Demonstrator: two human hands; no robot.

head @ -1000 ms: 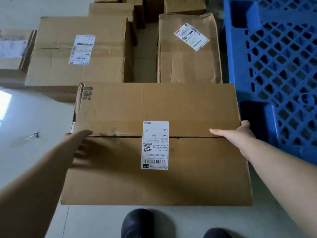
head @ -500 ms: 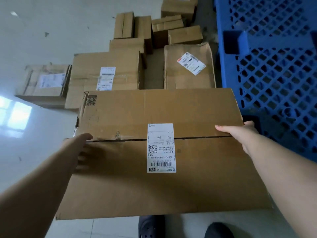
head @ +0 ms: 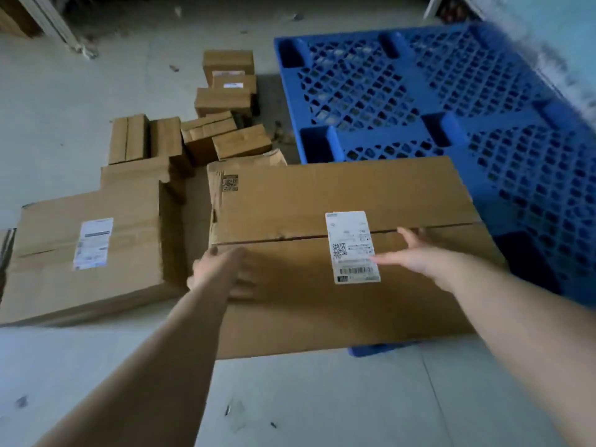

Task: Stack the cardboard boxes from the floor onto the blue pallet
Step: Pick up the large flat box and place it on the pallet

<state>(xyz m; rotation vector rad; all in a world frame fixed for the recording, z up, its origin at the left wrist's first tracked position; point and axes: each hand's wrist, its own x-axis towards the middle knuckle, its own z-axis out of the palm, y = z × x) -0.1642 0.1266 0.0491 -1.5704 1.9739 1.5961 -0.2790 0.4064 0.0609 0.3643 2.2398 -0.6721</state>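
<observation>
A large flat cardboard box (head: pixel 322 195) with a white label (head: pixel 351 246) is tilted in front of me, and its right part overlaps the near left corner of the blue pallet (head: pixel 451 91). My left hand (head: pixel 216 269) grips the box's left edge at the centre seam. My right hand (head: pixel 419 256) lies flat on the box top beside the label, fingers spread and around no edge. The pallet's grid top is bare. Whether the box rests on the pallet or hangs above it is hidden.
On the floor to the left lies another big labelled box (head: pixel 90 246). Behind it are several smaller boxes (head: pixel 225 101) beside the pallet's left edge. Pale concrete floor (head: pixel 290 398) spreads below me, and a wall runs along the pallet's far right.
The box has gone up and right, from the floor to over the pallet's corner. My right hand left the box's right edge and now lies on top. The view swung right.
</observation>
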